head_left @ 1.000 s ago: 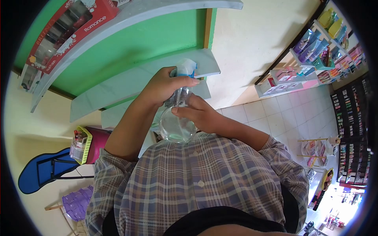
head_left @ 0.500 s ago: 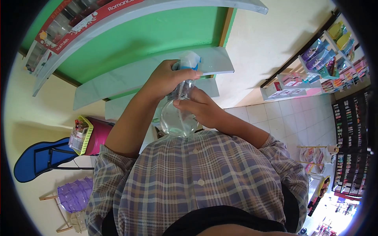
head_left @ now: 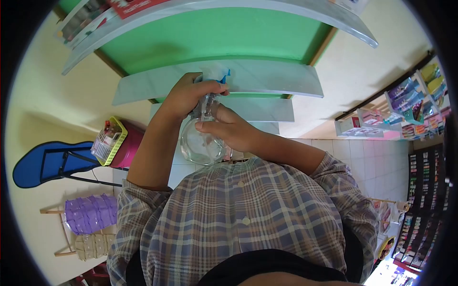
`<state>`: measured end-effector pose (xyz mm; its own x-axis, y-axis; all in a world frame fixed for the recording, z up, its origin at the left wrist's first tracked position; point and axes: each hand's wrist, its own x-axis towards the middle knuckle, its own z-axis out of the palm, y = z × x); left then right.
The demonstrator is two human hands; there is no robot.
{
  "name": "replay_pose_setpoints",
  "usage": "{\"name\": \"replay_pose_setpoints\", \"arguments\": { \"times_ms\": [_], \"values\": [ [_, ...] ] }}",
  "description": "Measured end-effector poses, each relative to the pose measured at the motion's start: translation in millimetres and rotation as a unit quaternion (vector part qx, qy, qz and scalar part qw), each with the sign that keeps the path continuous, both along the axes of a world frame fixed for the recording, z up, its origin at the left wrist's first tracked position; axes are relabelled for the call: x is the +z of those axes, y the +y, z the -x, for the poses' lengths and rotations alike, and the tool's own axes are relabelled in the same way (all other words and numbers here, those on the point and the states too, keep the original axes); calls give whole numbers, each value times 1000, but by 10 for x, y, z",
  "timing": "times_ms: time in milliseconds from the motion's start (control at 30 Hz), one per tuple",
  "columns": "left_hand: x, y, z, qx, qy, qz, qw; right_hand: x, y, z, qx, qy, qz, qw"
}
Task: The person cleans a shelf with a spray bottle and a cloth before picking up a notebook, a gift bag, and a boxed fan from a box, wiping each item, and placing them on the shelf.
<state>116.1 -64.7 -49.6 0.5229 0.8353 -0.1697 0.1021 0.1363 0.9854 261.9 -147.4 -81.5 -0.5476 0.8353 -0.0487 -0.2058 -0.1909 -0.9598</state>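
A clear spray bottle with a white and blue spray head hangs upright in front of my chest, held in both hands. My left hand is wrapped round its neck and spray head, the thumb lying across the front just under the blue part. Lower down, my right hand grips the upper body of the bottle, thumb in front. The far fingers of both hands are partly hidden behind the bottle. Behind the spray head is a pale marbled shelf.
An upper shelf with boxed goods crosses the top. On the left are a pink bin with a yellow-rimmed basket, a blue folded chair and a purple hanging organiser. Wall shelves and product racks stand right.
The view has turned, so the shelves reach further right and the bin and chair sit higher. Both hands and the bottle appear slightly further left; the grips look the same.
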Motion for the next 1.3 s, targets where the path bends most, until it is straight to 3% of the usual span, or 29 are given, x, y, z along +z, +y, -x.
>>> {"name": "replay_pose_setpoints", "arguments": {
  "times_ms": [133,367,467,533,667,733,833,933,1000,1067,1167,1233,1300],
  "values": [
    [34,-27,28,3,8,-12,1000,-81,17,67,-28,2,-28,999],
    [-11,31,37,9,-6,-40,999,-76,149,-5,30,-59,-29,997],
    [-74,46,183,20,-6,-43,999,-150,161,132,-1,-6,-18,1000],
    [-61,-8,307,29,-4,-50,998,-168,185,191,45,6,-49,998],
    [-8,-11,691,112,-87,-42,989,-239,213,228,99,-16,-24,995],
    [-65,67,956,156,-101,-33,982,-333,196,141,133,-82,-40,987],
    [-167,115,1196,199,-92,21,975,-528,155,-101,164,-121,21,979],
    [-53,-44,1075,193,-69,-47,978,-922,-14,-427,157,-149,85,973],
    [-54,-80,1071,211,-49,-45,975,-1146,-128,-633,114,-109,199,967],
    [-112,-67,1142,231,-28,-41,972,-1524,-197,-821,107,-114,197,968],
    [-209,-21,1344,251,-26,-22,967,-1517,-259,-947,85,-141,211,964],
    [-165,-43,1369,274,-11,-34,961,-1544,-281,-1010,37,-86,288,953],
    [-114,-51,1479,269,7,-41,962,-1457,-297,-1026,30,-87,282,955]
  ]
}}
